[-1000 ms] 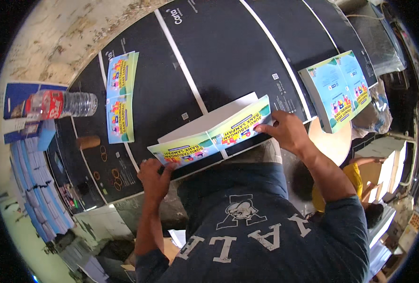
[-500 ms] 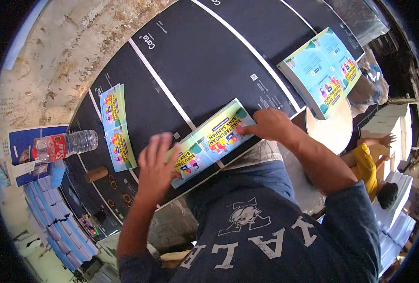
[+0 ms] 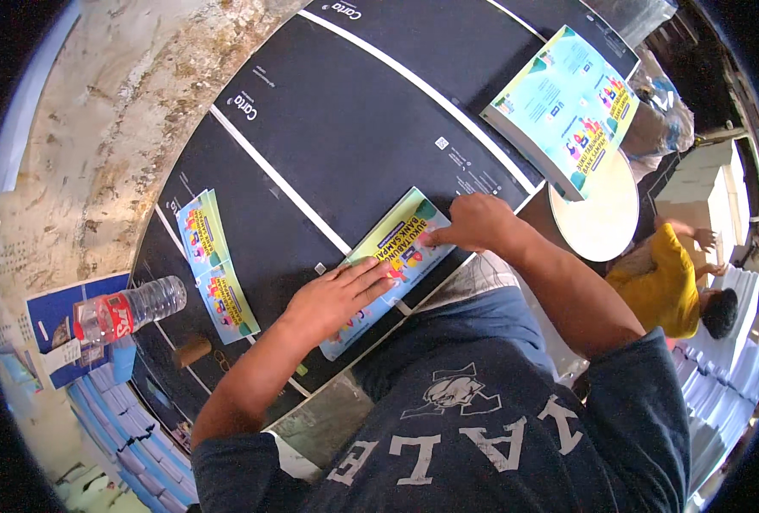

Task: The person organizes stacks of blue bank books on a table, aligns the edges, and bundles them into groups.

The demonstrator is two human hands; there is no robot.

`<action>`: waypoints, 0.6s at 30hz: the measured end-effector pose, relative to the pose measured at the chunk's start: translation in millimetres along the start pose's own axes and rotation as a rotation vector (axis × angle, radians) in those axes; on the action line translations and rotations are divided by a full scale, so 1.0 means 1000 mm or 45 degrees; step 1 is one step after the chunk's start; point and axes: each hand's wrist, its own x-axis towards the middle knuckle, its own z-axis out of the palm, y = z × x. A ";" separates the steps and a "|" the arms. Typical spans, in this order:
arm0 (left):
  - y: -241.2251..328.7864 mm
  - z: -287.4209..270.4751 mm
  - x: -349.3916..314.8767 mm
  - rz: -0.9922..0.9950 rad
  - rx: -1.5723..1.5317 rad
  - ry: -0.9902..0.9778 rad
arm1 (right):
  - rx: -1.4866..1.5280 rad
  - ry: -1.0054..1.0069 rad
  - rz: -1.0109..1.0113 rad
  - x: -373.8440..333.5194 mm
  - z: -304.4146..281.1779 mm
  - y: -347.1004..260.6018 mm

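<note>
A colourful printed booklet strip (image 3: 415, 221), yellow and light blue with cartoon figures, lies at a slant along the near edge of the black tabletop. Flat across its middle rests my left hand (image 3: 335, 297), fingers stretched out and covering part of the print. At the strip's right end is my right hand (image 3: 482, 224), fingers curled and the thumb on the cover; what lies under the fingers is hidden. A similar narrow strip (image 3: 217, 269) lies farther left. A thick stack of uncut printed sheets (image 3: 559, 111) stands at the table's right edge.
A clear plastic bottle with a red label (image 3: 129, 309) lies left of the table, near a brown cardboard tube (image 3: 193, 351). Paper stacks (image 3: 132, 436) are at lower left. A round pale stool (image 3: 602, 218) stands at right, with a person in yellow (image 3: 661, 282) beyond.
My left hand has moved right from the strip's left end and now lies flat over its middle. My right hand stays at the right end. The view has shifted slightly.
</note>
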 end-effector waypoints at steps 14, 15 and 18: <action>-0.001 -0.005 0.005 -0.051 -0.032 -0.092 | -0.164 0.769 -0.592 0.007 0.066 -0.055; -0.001 0.000 0.002 -0.057 -0.055 -0.058 | -0.371 0.928 -0.689 0.023 0.090 -0.059; -0.005 0.010 0.007 -0.042 -0.055 -0.036 | -0.332 0.851 -0.635 0.024 0.088 -0.059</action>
